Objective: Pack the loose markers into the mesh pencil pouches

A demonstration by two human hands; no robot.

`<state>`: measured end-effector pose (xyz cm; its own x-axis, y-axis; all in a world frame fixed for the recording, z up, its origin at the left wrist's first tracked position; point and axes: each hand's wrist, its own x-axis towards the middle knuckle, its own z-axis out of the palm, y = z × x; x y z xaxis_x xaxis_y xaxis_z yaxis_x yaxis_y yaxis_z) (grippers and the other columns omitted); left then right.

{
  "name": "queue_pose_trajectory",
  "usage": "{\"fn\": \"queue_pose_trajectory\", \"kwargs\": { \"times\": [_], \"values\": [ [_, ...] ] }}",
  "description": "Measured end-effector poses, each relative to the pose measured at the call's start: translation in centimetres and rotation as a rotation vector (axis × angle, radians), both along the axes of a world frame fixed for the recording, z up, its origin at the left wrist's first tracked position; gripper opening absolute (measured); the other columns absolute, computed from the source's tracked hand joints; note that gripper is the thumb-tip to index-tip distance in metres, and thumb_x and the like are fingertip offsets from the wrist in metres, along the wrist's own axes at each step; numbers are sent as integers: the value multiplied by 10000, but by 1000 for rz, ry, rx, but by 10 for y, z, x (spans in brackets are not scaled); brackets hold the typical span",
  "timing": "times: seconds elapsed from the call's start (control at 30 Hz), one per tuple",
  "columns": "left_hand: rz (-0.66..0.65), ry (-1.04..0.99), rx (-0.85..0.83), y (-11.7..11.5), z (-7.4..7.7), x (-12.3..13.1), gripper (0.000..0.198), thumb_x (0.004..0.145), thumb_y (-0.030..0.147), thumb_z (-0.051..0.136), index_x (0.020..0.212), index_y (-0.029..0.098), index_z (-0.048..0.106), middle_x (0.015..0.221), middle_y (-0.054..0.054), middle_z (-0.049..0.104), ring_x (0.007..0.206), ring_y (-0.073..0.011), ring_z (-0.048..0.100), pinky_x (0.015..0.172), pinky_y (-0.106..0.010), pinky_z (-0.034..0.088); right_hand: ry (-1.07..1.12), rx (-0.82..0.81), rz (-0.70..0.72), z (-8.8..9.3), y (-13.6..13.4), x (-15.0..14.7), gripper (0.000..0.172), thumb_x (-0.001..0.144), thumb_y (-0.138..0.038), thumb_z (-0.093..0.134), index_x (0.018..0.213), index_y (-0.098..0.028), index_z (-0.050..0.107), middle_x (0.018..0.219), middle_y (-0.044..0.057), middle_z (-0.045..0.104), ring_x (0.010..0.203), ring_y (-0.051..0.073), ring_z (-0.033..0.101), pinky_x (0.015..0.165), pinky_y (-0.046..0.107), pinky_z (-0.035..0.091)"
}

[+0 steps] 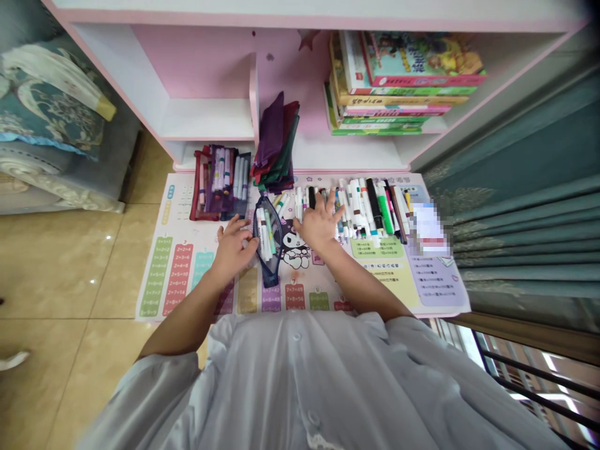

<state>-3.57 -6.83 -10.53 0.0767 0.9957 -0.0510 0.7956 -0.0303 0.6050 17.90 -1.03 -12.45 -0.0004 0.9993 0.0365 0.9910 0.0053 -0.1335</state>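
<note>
A dark blue mesh pouch (270,277) lies on the printed desk mat, its mouth spread wide, with several markers (265,234) inside. My left hand (233,245) rests at the pouch's left side, fingers apart, the thumb at its rim. Over a long row of loose markers (359,206) my right hand (322,222) is spread, its fingertips on or just above the pens; whether it touches one I cannot tell. Filled pouches, one red (199,209) and one purple (220,201), lie at the mat's back left. A stack of purple, red and green pouches (276,144) sits behind the open one.
A pink and white shelf (209,119) stands at the back, with a stack of books (398,106) on its right. Times tables cover the mat (154,275). A pixelated white item (430,228) lies at right, near a teal curtain (529,187). A sofa (56,169) stands left.
</note>
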Motion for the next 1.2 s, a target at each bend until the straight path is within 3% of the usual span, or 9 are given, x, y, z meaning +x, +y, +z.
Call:
{"fn": "queue_pose_trajectory", "kwargs": {
  "times": [0.23,0.37,0.63,0.83,1.2],
  "values": [
    [6,-8,6,0,-1,0,260,833,371,511,644,210,592,1353,-80,634,1463,-309,379,1189,-600,230,52,15,3,-3,2,3,299,834,-324,588,944,-113,770,1541,212,427,1492,470,187,1097,775,193],
    [5,-12,-12,0,1,0,248,827,365,515,655,213,607,1362,-72,631,1464,-300,377,1193,-592,227,117,80,7,6,-5,2,261,821,-317,569,829,-140,760,1554,169,425,1499,452,192,1119,749,181],
    [-5,9,8,0,2,0,250,843,344,516,646,210,593,1357,-71,641,1462,-302,385,1191,-593,240,305,109,239,33,-42,-17,235,783,-308,606,602,-178,680,1546,90,460,1521,430,161,1153,692,166],
    [-15,30,16,-1,1,0,249,846,313,514,634,203,582,1371,-81,633,1465,-310,376,1178,-614,249,326,26,372,37,-57,-35,186,765,-280,629,626,-178,698,1544,106,466,1509,430,202,1153,678,178],
    [-5,11,-3,-1,3,0,217,835,315,524,676,205,622,1364,-89,634,1461,-314,383,1191,-614,234,237,-29,358,23,-47,-47,231,815,-330,619,848,-171,785,1580,139,408,1524,429,138,1153,711,155]
  ]
}}
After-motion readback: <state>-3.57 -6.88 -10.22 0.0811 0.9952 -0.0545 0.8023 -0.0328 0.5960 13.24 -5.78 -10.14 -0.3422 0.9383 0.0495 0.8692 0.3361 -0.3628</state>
